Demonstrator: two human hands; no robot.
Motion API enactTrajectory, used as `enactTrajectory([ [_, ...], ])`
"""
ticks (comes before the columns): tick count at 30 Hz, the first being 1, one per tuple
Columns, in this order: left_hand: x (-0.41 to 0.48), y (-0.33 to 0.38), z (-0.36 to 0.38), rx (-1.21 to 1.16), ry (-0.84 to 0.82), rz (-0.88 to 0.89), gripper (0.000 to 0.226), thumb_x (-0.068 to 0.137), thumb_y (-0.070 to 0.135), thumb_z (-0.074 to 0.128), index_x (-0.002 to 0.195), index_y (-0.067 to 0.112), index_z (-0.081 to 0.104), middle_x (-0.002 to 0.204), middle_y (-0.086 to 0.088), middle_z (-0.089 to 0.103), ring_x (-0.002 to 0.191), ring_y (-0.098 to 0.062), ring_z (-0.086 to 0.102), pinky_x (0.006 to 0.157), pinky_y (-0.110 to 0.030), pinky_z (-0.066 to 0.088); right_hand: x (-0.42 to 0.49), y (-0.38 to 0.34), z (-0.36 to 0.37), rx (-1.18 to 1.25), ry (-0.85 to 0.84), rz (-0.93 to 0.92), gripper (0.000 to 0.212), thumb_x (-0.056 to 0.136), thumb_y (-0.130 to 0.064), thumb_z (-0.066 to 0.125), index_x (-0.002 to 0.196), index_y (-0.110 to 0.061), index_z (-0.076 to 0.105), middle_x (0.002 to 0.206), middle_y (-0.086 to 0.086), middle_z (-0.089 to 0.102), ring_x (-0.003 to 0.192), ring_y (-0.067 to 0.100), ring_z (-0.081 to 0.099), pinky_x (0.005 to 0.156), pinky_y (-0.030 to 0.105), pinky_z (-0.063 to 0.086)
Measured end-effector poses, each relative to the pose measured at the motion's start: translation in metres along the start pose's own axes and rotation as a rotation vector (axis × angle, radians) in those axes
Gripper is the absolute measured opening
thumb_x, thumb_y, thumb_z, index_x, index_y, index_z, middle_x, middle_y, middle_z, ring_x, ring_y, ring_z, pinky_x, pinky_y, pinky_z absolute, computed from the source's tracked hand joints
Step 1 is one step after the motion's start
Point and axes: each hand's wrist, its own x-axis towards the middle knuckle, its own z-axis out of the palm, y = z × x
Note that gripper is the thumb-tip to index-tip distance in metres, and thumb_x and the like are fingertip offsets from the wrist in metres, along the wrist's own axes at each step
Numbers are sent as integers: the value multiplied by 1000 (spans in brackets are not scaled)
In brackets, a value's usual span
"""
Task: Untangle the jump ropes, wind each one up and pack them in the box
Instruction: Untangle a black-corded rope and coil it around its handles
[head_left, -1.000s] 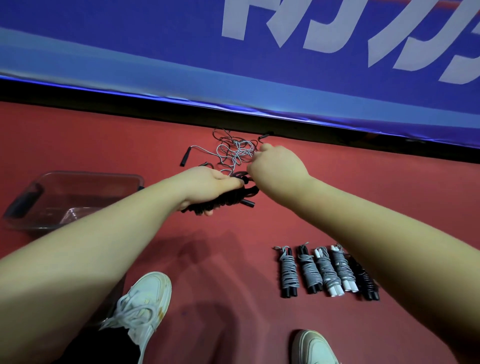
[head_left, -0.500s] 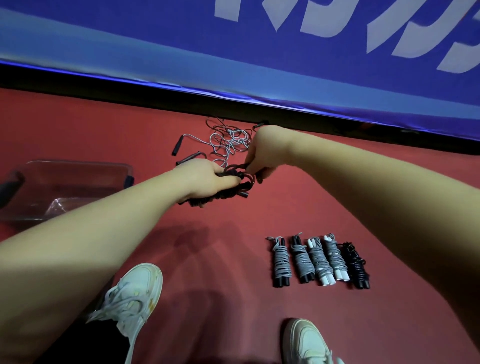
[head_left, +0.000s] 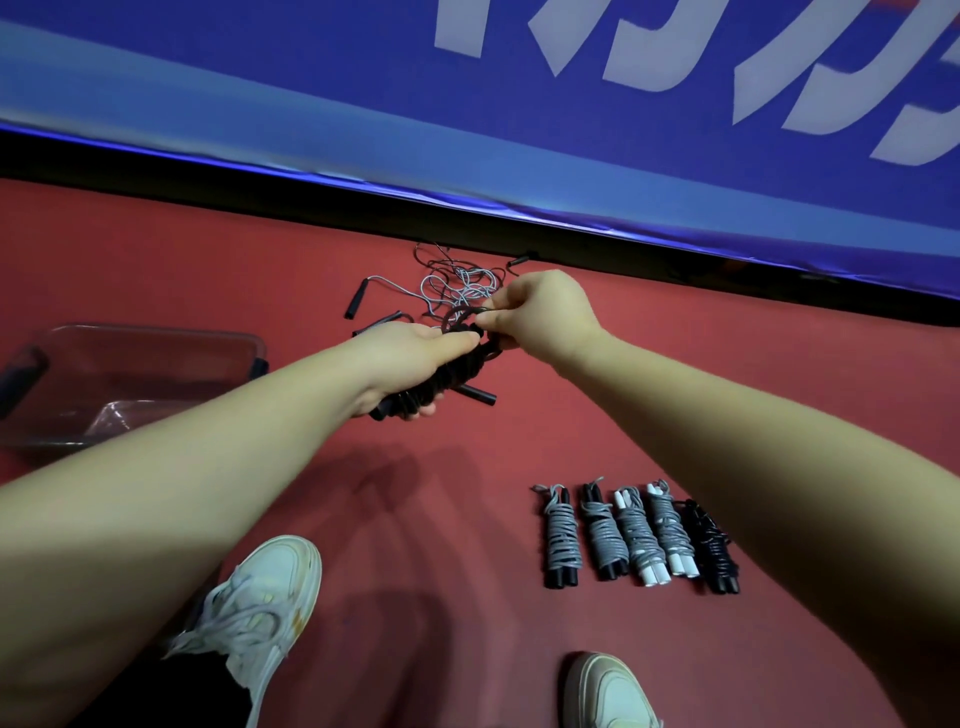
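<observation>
Over a red floor, the left hand grips a wound black jump rope while the right hand pinches its loose loop. A tangled grey jump rope lies just beyond, 5 wound rope bundles line up nearer right, and a clear plastic box sits left.

Red floor; blue banner with pale lettering along far edge, black strip beneath.
</observation>
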Motion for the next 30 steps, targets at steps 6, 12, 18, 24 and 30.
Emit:
enactTrajectory([
  [6,1,5,4,-78,91,101,27,94,38,53,107,17,61,69,-7,49,44,-18,45,40,-18,34,1,-3,3,307,117,5,18,82,-6,69,69,-16,61,65,-2,62,60,14,60,82,42,56],
  [12,-3,6,-11,-22,138,174,22,92,40,57,97,21,64,65,-1,53,42,-15,48,37,-17,34,2,3,-12,-300,258,-409,12,79,-32,71,87,-23,72,78,-17,50,92,10,39,80,26,29],
  [18,-4,11,-12,-27,79,208,30,92,43,54,96,15,64,64,-3,53,44,-16,50,40,-20,36,0,6,-18,9,196,-464,19,81,-23,70,70,-35,59,77,-14,59,87,18,52,85,23,40],
  [24,-6,13,-14,36,143,274,28,90,44,56,85,17,61,58,-1,53,43,-17,51,39,-19,35,-4,3,-17,-252,246,-466,21,83,-32,67,72,-31,49,87,-6,57,95,17,44,83,34,32],
  [30,-7,11,-16,167,232,451,7,89,46,57,92,47,63,57,9,60,46,-11,57,50,-29,48,-5,3,-23,-175,220,-485,13,78,-22,73,82,-18,61,93,-7,44,98,15,41,86,23,34],
])
